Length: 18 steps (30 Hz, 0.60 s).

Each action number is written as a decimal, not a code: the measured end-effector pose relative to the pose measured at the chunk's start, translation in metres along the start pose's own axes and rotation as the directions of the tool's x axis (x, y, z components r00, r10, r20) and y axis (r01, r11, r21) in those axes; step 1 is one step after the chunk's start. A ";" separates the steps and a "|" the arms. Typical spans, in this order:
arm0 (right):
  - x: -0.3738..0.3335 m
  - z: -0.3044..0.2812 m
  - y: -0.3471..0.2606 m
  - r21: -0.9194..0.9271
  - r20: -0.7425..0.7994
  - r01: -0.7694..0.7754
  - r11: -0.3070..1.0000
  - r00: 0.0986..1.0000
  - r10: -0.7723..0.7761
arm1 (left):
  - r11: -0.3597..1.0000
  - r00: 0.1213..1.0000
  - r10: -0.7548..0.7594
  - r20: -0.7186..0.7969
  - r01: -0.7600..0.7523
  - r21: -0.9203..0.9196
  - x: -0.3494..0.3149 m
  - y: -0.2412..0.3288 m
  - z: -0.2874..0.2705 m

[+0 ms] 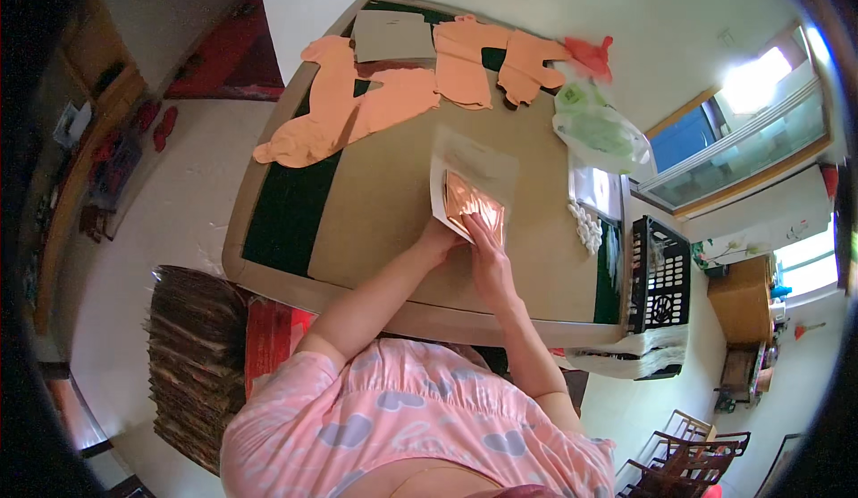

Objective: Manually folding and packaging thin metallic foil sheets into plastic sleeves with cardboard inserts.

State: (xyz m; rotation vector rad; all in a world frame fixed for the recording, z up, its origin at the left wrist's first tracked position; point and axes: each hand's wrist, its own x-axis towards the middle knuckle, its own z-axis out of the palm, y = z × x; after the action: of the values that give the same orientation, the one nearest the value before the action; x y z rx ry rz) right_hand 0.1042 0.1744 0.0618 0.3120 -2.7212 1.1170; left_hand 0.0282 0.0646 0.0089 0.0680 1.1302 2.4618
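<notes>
Above the near middle of the table, a pale, partly see-through plastic bag point(478, 154) tilts up from my hands. A folded, shiny copper-coloured foil packet point(472, 201) lies at its near end; whether it is fully inside I cannot tell. My left hand point(441, 235) grips the bag's near left edge from below, its fingers mostly hidden behind it. Fingers of my right hand point(483, 237) press on the foil packet's lower right part, closed against it. Farther off, several flat orange-pink foil pieces point(393, 103), like deflated balloons, lie across the table's far side.
Grey sheets point(391, 35) lie at the table's far left. A green-and-white plastic bag point(594, 127), a red bag point(590, 56) and small white pieces point(585, 228) are on the right. A black crate point(660, 270) stands beside the right edge; stacked brown sheets point(192, 355) stand at lower left.
</notes>
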 end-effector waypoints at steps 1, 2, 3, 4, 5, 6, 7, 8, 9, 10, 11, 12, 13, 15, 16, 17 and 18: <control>0.002 -0.001 0.002 -0.002 -0.006 -0.006 1.000 1.000 0.006 | 0.991 0.994 -0.098 -0.055 0.102 0.081 -0.002 -0.002 0.002; 0.006 -0.004 0.000 -0.079 -0.011 0.046 0.996 0.999 -0.047 | 0.967 0.975 -0.185 -0.123 0.202 0.154 -0.006 -0.003 0.004; 0.009 -0.006 -0.001 -0.156 -0.012 0.097 0.983 0.995 -0.101 | 0.980 0.982 -0.160 -0.103 0.170 0.101 -0.004 -0.015 0.001; 0.008 -0.008 -0.001 -0.174 0.019 0.082 0.981 0.997 -0.080 | 0.980 0.981 -0.162 -0.102 0.173 0.101 -0.006 -0.022 0.001; 0.008 -0.007 0.002 -0.175 0.014 0.076 0.982 0.997 -0.075 | 0.985 0.975 -0.171 -0.139 0.170 -0.020 -0.010 -0.022 0.007; 0.007 -0.006 0.006 -0.309 -0.038 0.115 0.944 0.990 -0.133 | 0.977 0.967 -0.184 -0.174 0.161 -0.140 -0.012 -0.020 0.012; 0.006 -0.005 0.009 -0.440 -0.081 0.141 0.887 0.977 -0.196 | 0.976 0.964 -0.217 -0.151 0.211 -0.058 -0.011 -0.020 0.010; 0.006 -0.004 0.006 -0.435 -0.077 0.147 0.888 0.977 -0.200 | 0.977 0.964 -0.213 -0.158 0.207 -0.058 -0.009 -0.024 0.003; 0.003 -0.005 0.003 -0.396 -0.103 0.144 0.907 0.974 -0.200 | 0.975 0.961 -0.217 -0.174 0.206 -0.078 -0.007 -0.032 -0.005; 0.002 -0.006 -0.001 -0.356 -0.129 0.142 0.924 0.971 -0.199 | 0.974 0.957 -0.220 -0.191 0.204 -0.098 -0.006 -0.039 -0.012; 0.005 -0.012 0.002 -0.367 -0.110 0.248 0.896 0.945 -0.307 | 0.972 0.955 -0.231 -0.189 0.216 -0.096 -0.009 -0.038 -0.007; 0.006 -0.014 0.006 -0.370 -0.118 0.232 0.900 0.949 -0.293 | 0.968 0.947 -0.247 -0.203 0.233 -0.093 -0.015 -0.031 0.003; 0.007 -0.015 0.012 -0.396 -0.086 0.237 0.887 0.952 -0.293 | 0.964 0.940 -0.263 -0.219 0.249 -0.090 -0.019 -0.027 0.010; 0.016 -0.007 0.018 -0.412 -0.049 0.261 0.873 0.950 -0.308 | 0.966 0.973 -0.215 -0.089 0.198 -0.166 -0.016 -0.047 -0.020; 0.021 0.000 0.029 -0.443 -0.065 0.261 0.858 0.945 -0.321 | 0.954 0.987 -0.157 0.044 0.163 -0.250 -0.016 -0.057 -0.030; 0.024 0.003 0.038 -0.475 -0.082 0.252 0.843 0.941 -0.327 | 0.954 0.985 -0.166 0.048 0.173 -0.246 -0.020 -0.057 -0.022; 0.027 0.001 0.038 -0.451 -0.106 0.238 0.860 0.943 -0.316 | 0.970 0.980 -0.192 -0.058 0.180 -0.161 -0.028 -0.051 -0.007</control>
State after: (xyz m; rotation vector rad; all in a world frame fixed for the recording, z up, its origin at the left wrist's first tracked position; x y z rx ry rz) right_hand 0.0688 0.1969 0.0422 0.4893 -2.5636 0.4200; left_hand 0.0702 0.0785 -0.0297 -0.1687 0.9239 2.3905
